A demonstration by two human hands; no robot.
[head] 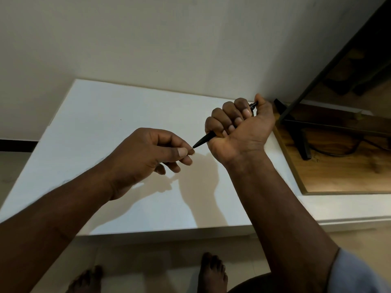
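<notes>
Slim black pen (204, 140), right hand (239, 127) fisted round it, left hand (148, 153) pinching its tip

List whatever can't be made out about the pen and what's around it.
Head view: middle of the pen, hidden inside the fist of the right hand.
Head view: pen tip, pinched and covered by fingertips of the left hand; nib too small to see.
Head view: pen's top end, under the right thumb; any button hidden.
Head view: black stand, cut off by the right edge.
</notes>
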